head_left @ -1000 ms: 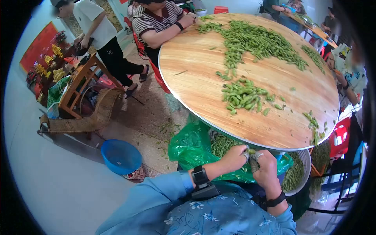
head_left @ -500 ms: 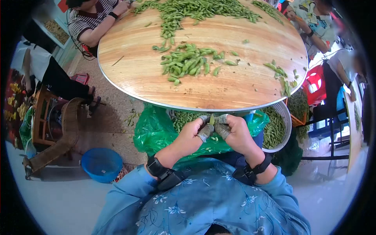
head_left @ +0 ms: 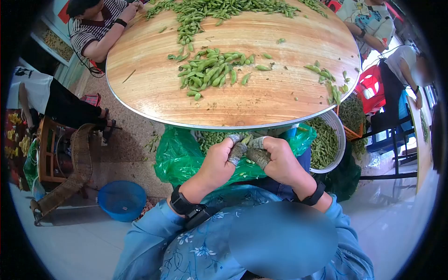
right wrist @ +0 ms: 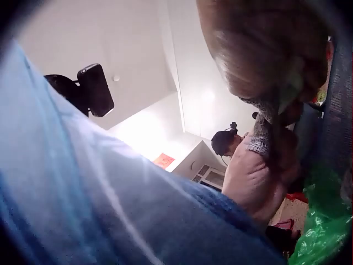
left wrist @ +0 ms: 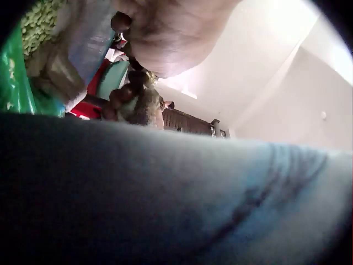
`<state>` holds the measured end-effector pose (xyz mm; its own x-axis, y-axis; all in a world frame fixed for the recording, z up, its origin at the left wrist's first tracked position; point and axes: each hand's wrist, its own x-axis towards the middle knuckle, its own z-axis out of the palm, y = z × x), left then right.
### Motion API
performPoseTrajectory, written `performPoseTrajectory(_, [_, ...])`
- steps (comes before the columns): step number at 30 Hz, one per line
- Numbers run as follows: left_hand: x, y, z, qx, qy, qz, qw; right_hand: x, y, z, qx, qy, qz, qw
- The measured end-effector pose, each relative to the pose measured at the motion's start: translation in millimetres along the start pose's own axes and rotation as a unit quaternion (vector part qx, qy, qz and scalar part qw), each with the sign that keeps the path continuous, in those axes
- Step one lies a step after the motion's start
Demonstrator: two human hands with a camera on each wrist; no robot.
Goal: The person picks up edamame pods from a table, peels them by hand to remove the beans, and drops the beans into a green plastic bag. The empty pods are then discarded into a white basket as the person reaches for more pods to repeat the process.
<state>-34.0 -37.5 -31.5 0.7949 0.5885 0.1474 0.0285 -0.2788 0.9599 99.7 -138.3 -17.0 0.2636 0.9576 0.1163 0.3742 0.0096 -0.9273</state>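
Between the fingertips of both hands is a green edamame pod (head_left: pixel 247 139), just below the table's near edge. My left hand (head_left: pixel 218 159) pinches it from one side, with grey knit covers on thumb and fingers. My right hand (head_left: pixel 282 161), in similar covers, pinches from the other side. Below them lie shelled green beans (head_left: pixel 211 141) within a spread green plastic bag (head_left: pixel 175 156). In the left wrist view, the palm of my left hand (left wrist: pixel 176 33) fills the top and beans (left wrist: pixel 38 33) show at the corner. The right wrist view shows both hands close together, the pod hardly visible.
A round wooden table (head_left: pixel 154 98) bears a small heap of pods (head_left: pixel 210 70) and a bigger pile (head_left: pixel 233 9) beyond. To the right stands a white basket (head_left: pixel 343 144) of green pods or hulls. A blue basin (head_left: pixel 122 200) sits on the floor at left. People surround the table.
The head view has swung rightward and down, so the table appears further left and higher. Both hands stay together at the pod over the bag, their fingertips shifting slightly around it.
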Motion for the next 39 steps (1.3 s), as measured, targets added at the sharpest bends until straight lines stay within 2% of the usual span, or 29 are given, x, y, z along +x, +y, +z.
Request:
performPoseTrajectory(2, [-2,-2,-4,0.121,0.005,0.007,0.993,-4,-5,-3,0.048,0.002,0.028,0.998])
performPoseTrajectory(4, [-2,5,-2,0.151,0.001,0.022,0.988,-4,-9,-9,0.188,0.025,0.086,0.978])
performPoseTrajectory(6, [-1,12,-1,0.182,-0.001,0.036,0.983,-2,-6,-11,0.22,0.007,0.081,0.972])
performPoseTrajectory(7, [0,14,-2,0.223,0.006,0.079,0.971,-1,-5,-11,0.251,-0.014,0.075,0.965])
performPoseTrajectory(9, [2,15,-4,0.304,0.02,0.162,0.939,1,-11,-14,0.275,-0.024,0.094,0.957])
performPoseTrajectory(13, [1,17,-2,0.329,0.034,0.185,0.925,0,-10,-14,0.322,-0.045,0.121,0.938])
performPoseTrajectory(16, [1,15,-3,0.349,0.019,0.189,0.918,-1,-9,-14,0.317,-0.048,0.121,0.94])
performPoseTrajectory(20, [-1,13,-2,0.345,0.021,0.196,0.917,-1,-2,-9,0.331,-0.037,0.11,0.937])
performPoseTrajectory(23, [-3,11,-2,0.312,0.011,0.151,0.938,-1,2,-6,0.34,-0.027,0.126,0.931])
performPoseTrajectory(25, [-4,7,-4,0.216,-0.001,0.092,0.972,-1,5,-3,0.332,-0.02,0.105,0.937])
performPoseTrajectory(26, [-3,8,-4,0.216,-0.001,0.092,0.972,-1,5,-3,0.332,-0.02,0.105,0.937])
performPoseTrajectory(28, [3,14,-4,0.019,-0.01,0.039,0.999,0,1,-6,0.328,-0.02,0.107,0.938])
performPoseTrajectory(29, [4,17,-7,0.019,-0.01,0.04,0.999,0,-1,-7,0.328,-0.02,0.107,0.938])
performPoseTrajectory(30, [5,19,-13,0.144,0.002,0.087,0.986,1,-2,-7,0.306,-0.014,0.101,0.947])
performPoseTrajectory(31, [5,22,-16,0.267,0.014,0.132,0.954,1,-3,-7,0.283,-0.008,0.095,0.954])
performPoseTrajectory(32, [4,27,-15,0.308,0.048,0.131,0.941,0,-2,-7,0.283,-0.008,0.094,0.954])
performPoseTrajectory(33, [2,29,-16,0.309,0.049,0.131,0.941,0,-1,-6,0.249,-0.008,0.084,0.965])
performPoseTrajectory(35, [0,32,-17,0.284,0.001,0.052,0.957,-2,0,-4,0.215,-0.008,0.073,0.974])
performPoseTrajectory(36, [-1,28,-16,0.285,0.001,0.052,0.957,-2,0,-3,0.182,-0.004,0.065,0.981])
performPoseTrajectory(38, [-1,19,-12,0.066,-0.017,-0.016,0.998,-1,-2,-2,0.149,-0.001,0.055,0.987])
performPoseTrajectory(39, [0,20,-11,0.066,-0.017,-0.016,0.998,-1,-4,-2,0.145,0.009,0.051,0.988])
